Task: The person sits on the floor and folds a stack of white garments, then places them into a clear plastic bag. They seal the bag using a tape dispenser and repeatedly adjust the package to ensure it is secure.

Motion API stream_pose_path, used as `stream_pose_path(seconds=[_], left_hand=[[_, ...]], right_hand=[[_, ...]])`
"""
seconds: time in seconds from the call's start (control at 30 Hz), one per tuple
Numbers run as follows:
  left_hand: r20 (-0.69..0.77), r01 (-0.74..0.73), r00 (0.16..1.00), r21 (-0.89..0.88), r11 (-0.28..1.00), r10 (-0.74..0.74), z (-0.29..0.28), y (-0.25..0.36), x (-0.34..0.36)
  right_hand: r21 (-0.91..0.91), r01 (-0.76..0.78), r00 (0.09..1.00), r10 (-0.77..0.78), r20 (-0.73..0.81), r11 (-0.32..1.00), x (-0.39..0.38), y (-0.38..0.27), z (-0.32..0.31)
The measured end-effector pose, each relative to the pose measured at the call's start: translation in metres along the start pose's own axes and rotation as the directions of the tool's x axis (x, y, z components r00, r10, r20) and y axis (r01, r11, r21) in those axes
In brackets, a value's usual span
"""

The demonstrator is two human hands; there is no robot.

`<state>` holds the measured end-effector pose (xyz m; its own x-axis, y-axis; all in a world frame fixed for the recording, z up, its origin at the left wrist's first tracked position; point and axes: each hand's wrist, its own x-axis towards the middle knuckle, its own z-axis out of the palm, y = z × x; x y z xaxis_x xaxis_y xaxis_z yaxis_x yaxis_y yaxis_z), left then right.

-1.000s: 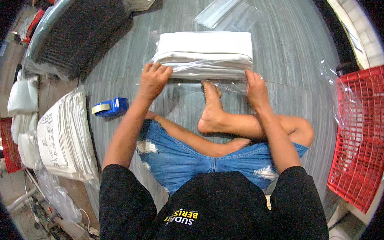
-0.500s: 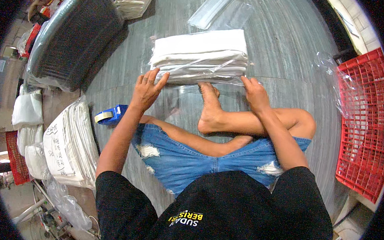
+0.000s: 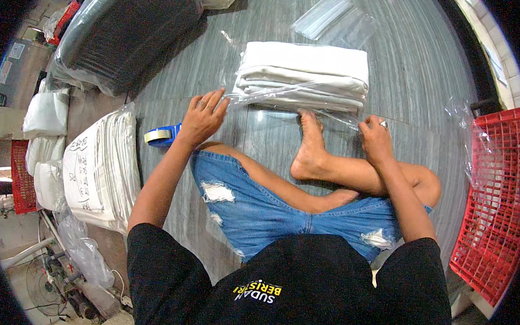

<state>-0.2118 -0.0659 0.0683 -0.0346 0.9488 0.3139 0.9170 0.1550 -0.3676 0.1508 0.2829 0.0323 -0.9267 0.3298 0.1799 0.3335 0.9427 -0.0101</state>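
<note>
The left hand hovers, fingers spread and holding nothing, beside the blue tape dispenser. The right hand pinches the clear plastic bag around the stack of folded white cloth.

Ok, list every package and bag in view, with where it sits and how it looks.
Clear bag: around the folded white cloth stack, ahead of both hands.
Clear empty bags: flat, beyond the stack.
Large dark wrapped bundle: upper left.
White packed stack: left, with dark handwriting.
</note>
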Motion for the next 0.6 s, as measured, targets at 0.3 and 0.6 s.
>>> stream_pose_path(seconds=[0.3, 0.6], left_hand=[[0.050, -0.063, 0.997, -0.017, 0.998, 0.064, 0.023, 0.001, 0.037], [-0.027, -0.163, 0.986, 0.007, 0.987, 0.163, 0.002, 0.011, 0.047]], right_hand=[[0.101, 0.114, 0.990, -0.104, -0.100, 0.988, 0.041, -0.038, 0.030], [0.353, 0.168, 0.963, -0.077, -0.256, 0.921, 0.041, -0.042, 0.027]])
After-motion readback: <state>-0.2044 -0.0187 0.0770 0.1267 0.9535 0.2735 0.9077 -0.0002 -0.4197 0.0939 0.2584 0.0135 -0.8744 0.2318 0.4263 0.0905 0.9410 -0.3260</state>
